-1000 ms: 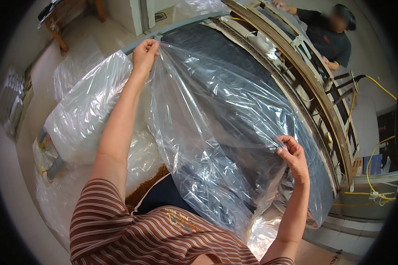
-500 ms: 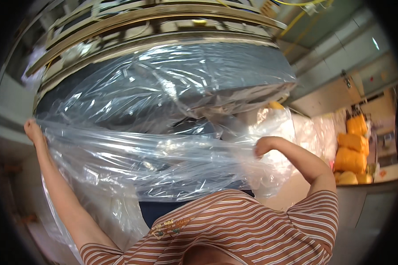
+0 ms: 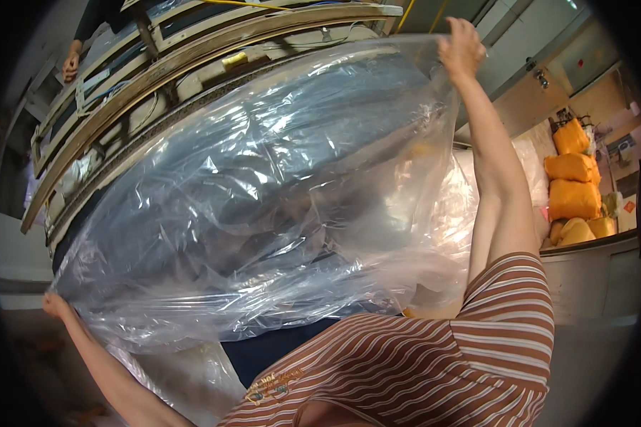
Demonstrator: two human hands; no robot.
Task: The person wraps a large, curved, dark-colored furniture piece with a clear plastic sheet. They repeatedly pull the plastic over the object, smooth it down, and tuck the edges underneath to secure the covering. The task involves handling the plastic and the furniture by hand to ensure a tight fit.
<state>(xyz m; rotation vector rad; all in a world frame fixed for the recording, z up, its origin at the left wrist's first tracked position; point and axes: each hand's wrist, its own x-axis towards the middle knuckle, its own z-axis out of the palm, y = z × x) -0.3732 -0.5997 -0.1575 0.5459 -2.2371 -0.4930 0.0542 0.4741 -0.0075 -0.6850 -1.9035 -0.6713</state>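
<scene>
A large clear plastic sheet (image 3: 263,178), creased and shiny, is stretched between my two hands. At the far left my left hand (image 3: 55,304) is closed on its gathered edge, arm reaching out wide. My right hand (image 3: 463,51) is raised at the far right, its fingers bent on the sheet's upper corner. Under the film lies a long dark blue-grey surface (image 3: 377,85), seen only through it; what it is I cannot tell. Loose folds of the sheet hang in front of my body.
Behind the sheet runs a slatted wooden frame (image 3: 192,46). Another person's hand (image 3: 71,65) is beside its left end. Orange bundles (image 3: 573,181) are stacked at the right, near a door with a metal handle (image 3: 541,77). More plastic (image 3: 523,167) covers something there.
My right hand has swung from near my chest up to the far right, pulling the sheet out over the dark surface. My left hand has come lower. Another person's hand has come into view.
</scene>
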